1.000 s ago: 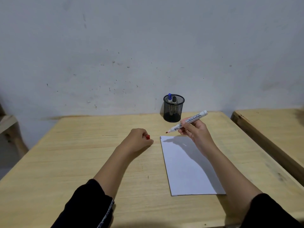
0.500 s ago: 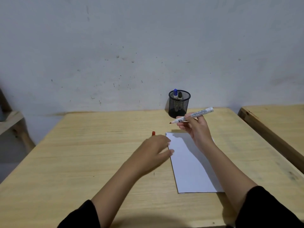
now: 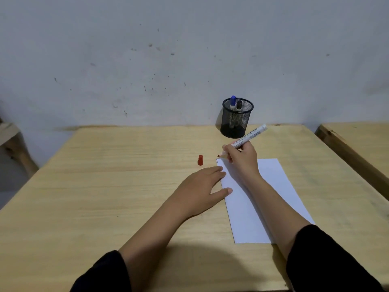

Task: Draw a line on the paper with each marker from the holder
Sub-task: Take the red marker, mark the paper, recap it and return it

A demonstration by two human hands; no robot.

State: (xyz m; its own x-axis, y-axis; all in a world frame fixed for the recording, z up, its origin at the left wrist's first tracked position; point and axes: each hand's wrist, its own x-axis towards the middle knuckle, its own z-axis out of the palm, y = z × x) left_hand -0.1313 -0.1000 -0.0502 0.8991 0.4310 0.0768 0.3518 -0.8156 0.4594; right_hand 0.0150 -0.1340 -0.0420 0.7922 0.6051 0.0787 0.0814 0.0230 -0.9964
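Paper [image 3: 273, 186] lies flat on the wooden table [image 3: 105, 186], a white sheet running away from the person, with no drawn line visible on it yet. At its far left corner the red marker [image 3: 249, 137] is tilted down, its white barrel angled up toward the wall and its red tip at or just off that corner; whether the tip touches cannot be told. The right hand [image 3: 242, 159] is wrapped around the barrel in a writing grip, its forearm lying across the sheet. The left hand [image 3: 202, 190] rests flat and spread, holding nothing, its fingertips on the sheet's left edge as if to pin it down. The red cap [image 3: 200, 160] stands on the table just left of the corner, apart from both hands. Farther back, by the wall [image 3: 168, 60], the black mesh holder [image 3: 236, 119] holds a blue-capped marker [image 3: 232, 101] and a black-capped marker [image 3: 239, 104] upright. The step in hand looks like the first line, with the red marker, so the task seems barely begun. The next move calls for bringing the tip firmly onto the sheet and drawing it along while the left hand keeps the paper from sliding; starting so near the corner risks marking the table.
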